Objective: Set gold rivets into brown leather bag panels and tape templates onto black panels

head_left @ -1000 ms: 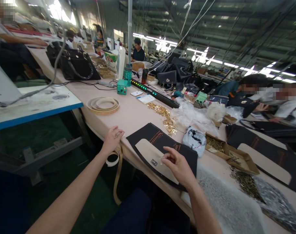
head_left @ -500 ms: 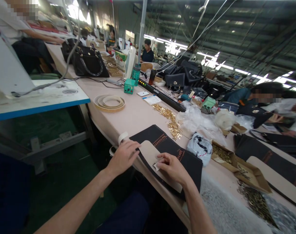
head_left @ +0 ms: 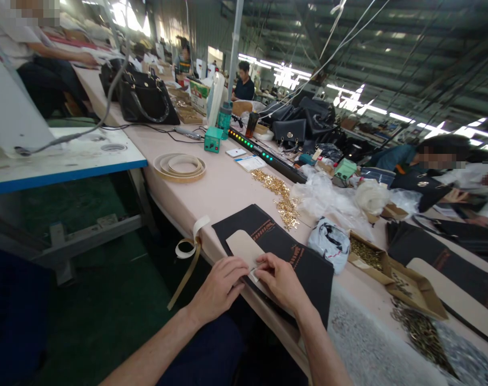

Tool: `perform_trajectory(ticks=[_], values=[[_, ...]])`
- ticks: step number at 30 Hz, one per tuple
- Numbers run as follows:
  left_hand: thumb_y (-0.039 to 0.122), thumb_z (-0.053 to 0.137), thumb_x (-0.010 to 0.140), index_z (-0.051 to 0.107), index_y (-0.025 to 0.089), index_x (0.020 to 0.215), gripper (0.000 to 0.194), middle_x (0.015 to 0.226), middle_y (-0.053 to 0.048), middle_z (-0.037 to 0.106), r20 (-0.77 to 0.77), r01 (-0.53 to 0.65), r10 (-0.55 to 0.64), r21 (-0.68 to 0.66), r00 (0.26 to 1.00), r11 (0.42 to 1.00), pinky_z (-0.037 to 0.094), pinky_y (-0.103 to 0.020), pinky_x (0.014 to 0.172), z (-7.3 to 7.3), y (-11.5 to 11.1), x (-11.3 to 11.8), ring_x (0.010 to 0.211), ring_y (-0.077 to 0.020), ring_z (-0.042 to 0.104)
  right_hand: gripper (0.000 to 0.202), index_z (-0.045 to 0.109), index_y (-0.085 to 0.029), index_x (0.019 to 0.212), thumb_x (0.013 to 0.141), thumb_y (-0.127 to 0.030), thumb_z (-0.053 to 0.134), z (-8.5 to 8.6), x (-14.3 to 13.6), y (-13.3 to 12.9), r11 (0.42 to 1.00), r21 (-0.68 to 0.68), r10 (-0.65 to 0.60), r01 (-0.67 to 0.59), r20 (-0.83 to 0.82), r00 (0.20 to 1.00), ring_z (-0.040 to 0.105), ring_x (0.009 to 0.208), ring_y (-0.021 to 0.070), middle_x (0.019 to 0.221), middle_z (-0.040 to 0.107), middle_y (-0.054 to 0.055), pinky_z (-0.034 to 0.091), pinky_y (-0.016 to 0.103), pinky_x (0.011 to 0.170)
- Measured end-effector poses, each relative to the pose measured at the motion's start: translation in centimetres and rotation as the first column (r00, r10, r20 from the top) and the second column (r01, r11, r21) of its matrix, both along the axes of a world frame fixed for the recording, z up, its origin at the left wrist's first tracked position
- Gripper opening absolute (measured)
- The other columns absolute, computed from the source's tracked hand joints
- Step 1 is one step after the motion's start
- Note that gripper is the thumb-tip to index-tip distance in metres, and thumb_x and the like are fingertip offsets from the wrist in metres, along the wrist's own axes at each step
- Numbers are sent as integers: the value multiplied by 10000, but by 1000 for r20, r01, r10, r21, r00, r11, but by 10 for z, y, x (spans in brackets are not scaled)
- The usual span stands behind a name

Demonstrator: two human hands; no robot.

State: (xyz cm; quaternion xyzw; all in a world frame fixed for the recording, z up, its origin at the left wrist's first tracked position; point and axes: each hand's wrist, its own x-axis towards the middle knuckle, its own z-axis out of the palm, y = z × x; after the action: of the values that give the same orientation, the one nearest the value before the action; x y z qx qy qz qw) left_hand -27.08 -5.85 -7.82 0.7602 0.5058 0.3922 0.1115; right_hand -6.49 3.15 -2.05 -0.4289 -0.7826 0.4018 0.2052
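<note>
Thumb and fingers of my right hand are closed on a small white piece, over a long beige panel with rounded corners. My left hand has come up on the other side, its fingers bent together and their tips at the edge of the piece. Whether they pinch anything is hidden. The beige panel lies on a stack of black sheets with orange-brown print, at the table's near edge. Both hands partly cover the panel's lower part.
Gold-coloured small parts are heaped behind the sheets. A white plastic bag and a cardboard tray stand to the right. Tape strips hang over the near edge. Beige rolled strips lie farther left. Co-workers sit around.
My left hand has moved right and down from the panel's far end to meet my right hand at the small piece. The hanging tape strips are now uncovered.
</note>
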Motion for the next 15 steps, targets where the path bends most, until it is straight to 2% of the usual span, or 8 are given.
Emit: perform_trajectory(ticks=[9, 15], values=[[91, 586, 952, 595, 242, 1282, 362, 1355, -74, 643, 55, -32, 27, 81, 998, 996, 424, -496, 1207, -21, -1, 7, 1373, -235, 511, 215, 681, -256, 1112, 901, -215, 664, 5, -5, -4, 996, 89, 14, -22, 92, 996, 717, 913, 215, 956, 767, 7, 507, 327, 850], [66, 532, 941, 591, 254, 1283, 395, 1357, -77, 642, 85, -60, 53, 85, 995, 995, 398, -560, 1226, -28, -2, 11, 1383, -250, 517, 257, 678, -259, 1133, 891, -176, 650, 7, -8, -5, 993, 105, 39, -52, 120, 992, 680, 912, 201, 971, 723, 11, 504, 323, 859]])
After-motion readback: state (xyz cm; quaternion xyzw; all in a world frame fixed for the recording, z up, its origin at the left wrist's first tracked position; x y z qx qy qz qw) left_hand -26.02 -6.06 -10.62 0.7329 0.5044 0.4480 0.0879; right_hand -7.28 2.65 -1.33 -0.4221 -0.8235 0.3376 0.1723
